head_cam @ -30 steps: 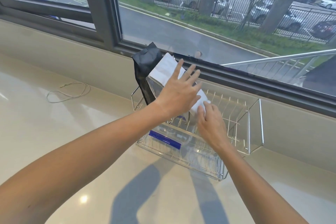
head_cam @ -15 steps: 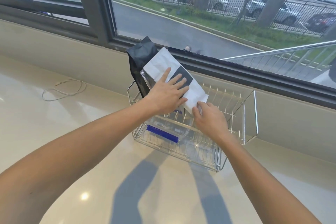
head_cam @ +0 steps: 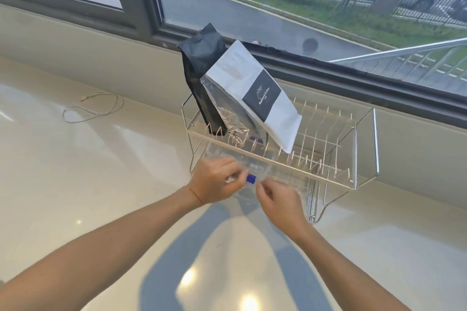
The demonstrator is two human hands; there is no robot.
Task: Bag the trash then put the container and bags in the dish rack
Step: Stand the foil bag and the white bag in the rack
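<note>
A chrome wire dish rack (head_cam: 365,149) stands on the pale counter below the window. In its left part a black pouch (head_cam: 202,68) stands upright, and a white coffee bag (head_cam: 249,83) with a dark label and silver side leans against it. A clear plastic bag (head_cam: 262,171) with a blue strip (head_cam: 251,179) lies low at the rack's front; it is blurred. My left hand (head_cam: 214,183) has its fingers curled on that bag beside the blue strip. My right hand (head_cam: 280,201) pinches the bag just to the right.
A thin looped cable (head_cam: 93,108) lies on the counter to the left. A low wall and dark window frame (head_cam: 353,78) run right behind the rack. The rack's right half holds only bare wire prongs (head_cam: 326,134).
Both hands have let go of the white coffee bag and dropped to the rack's front edge, onto the clear bag. The white bag stays leaning on the black pouch.
</note>
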